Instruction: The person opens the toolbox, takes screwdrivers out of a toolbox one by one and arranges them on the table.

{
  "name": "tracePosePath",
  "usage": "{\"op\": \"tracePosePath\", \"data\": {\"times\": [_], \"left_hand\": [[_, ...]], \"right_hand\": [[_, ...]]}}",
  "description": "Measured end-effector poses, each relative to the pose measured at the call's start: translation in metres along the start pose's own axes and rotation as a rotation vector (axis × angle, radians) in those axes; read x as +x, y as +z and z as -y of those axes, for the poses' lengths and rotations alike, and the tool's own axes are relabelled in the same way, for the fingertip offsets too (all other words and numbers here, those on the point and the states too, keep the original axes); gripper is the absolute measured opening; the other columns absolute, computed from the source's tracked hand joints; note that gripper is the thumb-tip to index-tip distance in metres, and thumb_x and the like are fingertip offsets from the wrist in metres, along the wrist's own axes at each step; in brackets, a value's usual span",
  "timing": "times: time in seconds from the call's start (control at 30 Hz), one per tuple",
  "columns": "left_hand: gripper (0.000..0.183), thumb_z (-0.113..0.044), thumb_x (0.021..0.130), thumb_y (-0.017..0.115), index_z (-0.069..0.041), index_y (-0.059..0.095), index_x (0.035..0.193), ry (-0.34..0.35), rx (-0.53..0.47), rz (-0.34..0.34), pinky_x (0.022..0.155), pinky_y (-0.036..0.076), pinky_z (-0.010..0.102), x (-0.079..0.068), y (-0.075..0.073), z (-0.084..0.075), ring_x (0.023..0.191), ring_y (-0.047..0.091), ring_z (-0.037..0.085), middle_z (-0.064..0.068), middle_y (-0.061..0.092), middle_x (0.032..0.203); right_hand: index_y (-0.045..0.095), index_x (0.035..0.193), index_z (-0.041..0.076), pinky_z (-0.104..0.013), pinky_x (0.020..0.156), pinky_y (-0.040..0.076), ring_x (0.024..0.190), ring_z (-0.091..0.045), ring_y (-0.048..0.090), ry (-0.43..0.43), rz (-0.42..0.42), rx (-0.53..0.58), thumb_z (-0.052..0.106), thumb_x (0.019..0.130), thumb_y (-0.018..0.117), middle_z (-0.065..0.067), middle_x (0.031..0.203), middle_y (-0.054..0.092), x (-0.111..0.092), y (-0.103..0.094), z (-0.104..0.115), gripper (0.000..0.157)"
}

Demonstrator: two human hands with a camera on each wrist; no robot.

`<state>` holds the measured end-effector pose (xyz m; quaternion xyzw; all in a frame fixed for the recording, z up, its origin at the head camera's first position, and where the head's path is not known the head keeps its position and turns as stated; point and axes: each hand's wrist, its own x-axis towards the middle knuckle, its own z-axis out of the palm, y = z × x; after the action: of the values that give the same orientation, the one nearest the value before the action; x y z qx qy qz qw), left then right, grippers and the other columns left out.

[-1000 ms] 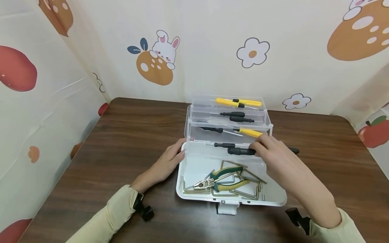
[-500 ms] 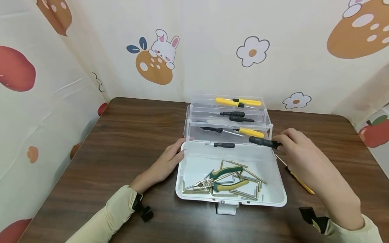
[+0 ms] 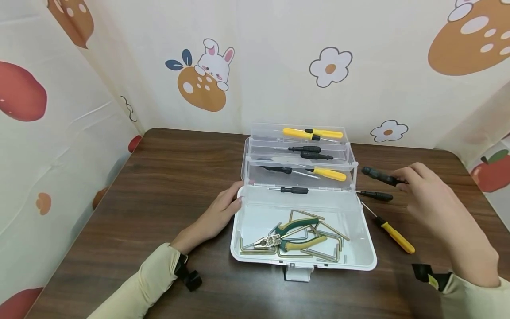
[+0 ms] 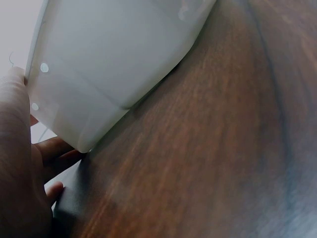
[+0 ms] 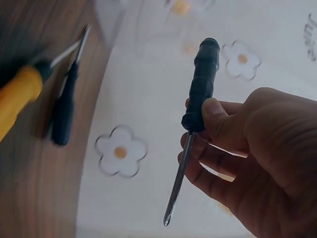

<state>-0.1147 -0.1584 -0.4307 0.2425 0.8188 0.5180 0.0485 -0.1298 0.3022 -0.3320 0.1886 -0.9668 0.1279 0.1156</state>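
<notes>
My right hand (image 3: 436, 206) pinches a black-handled Phillips screwdriver (image 3: 377, 175) between thumb and fingers, right of the toolbox. In the right wrist view, the screwdriver (image 5: 203, 79) has its handle up and its metal shaft slanting down. My left hand (image 3: 217, 215) holds the back left corner of the white toolbox (image 3: 255, 217), thumb at the rim; the left wrist view shows fingers (image 4: 57, 151) round the corner. Pliers (image 3: 292, 237) with green and yellow grips lie inside over several hex keys (image 3: 326, 257). One small black screwdriver (image 3: 294, 190) lies along the box's back edge.
Clear trays (image 3: 256, 153) behind the box hold several yellow and black screwdrivers. On the table (image 3: 179, 177) at right lie a black screwdriver (image 3: 376, 195) and a yellow screwdriver (image 3: 398, 237). A latch (image 3: 298, 274) juts from the box's front. Patterned cloth (image 3: 271, 66) hangs behind.
My right hand has carried the black screwdriver out of the box, rightward past its side. The yellow and black screwdrivers on the table have come into fuller view. My left hand stays put.
</notes>
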Motion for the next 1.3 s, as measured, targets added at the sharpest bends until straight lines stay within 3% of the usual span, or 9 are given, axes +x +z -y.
{"op": "tracePosePath", "data": {"times": [0.37,0.5,0.83,1.3], "left_hand": [[0.045,-0.022,0.111,0.042,-0.019,0.044,0.156,0.000,0.016,-0.005,0.117,0.040,0.034,0.000,0.001,0.003,0.142,0.050,0.018,0.001,0.054,0.156],[0.045,-0.022,0.111,0.042,-0.017,0.045,0.155,0.003,0.006,-0.002,0.116,0.041,0.031,0.000,0.001,0.002,0.141,0.050,0.019,0.004,0.055,0.155],[0.044,-0.022,0.111,0.043,-0.019,0.045,0.155,-0.011,0.010,-0.004,0.115,0.042,0.032,0.000,0.000,0.000,0.139,0.051,0.017,0.002,0.056,0.153],[0.044,-0.021,0.111,0.042,-0.018,0.045,0.155,-0.022,0.016,-0.006,0.113,0.043,0.033,-0.001,-0.001,-0.002,0.136,0.053,0.017,0.003,0.058,0.151]], "right_hand": [[0.062,0.112,-0.009,-0.047,0.065,0.049,0.082,-0.035,0.061,0.090,0.208,0.039,-0.014,0.088,0.062,-0.027,0.105,0.058,-0.005,0.025,-0.051,0.025],[0.063,0.110,-0.009,-0.049,0.065,0.049,0.079,-0.033,0.058,0.064,0.227,0.028,-0.012,0.086,0.062,-0.026,0.102,0.059,-0.006,0.037,-0.061,0.025],[0.059,0.104,-0.006,-0.039,0.062,0.043,0.074,-0.028,0.052,0.072,0.235,0.037,-0.010,0.089,0.064,-0.016,0.090,0.054,-0.005,0.046,-0.065,0.016],[0.056,0.101,-0.007,-0.040,0.060,0.043,0.074,-0.032,0.052,0.160,0.272,0.032,-0.007,0.090,0.064,-0.023,0.091,0.054,-0.011,0.045,-0.078,0.014]]}}
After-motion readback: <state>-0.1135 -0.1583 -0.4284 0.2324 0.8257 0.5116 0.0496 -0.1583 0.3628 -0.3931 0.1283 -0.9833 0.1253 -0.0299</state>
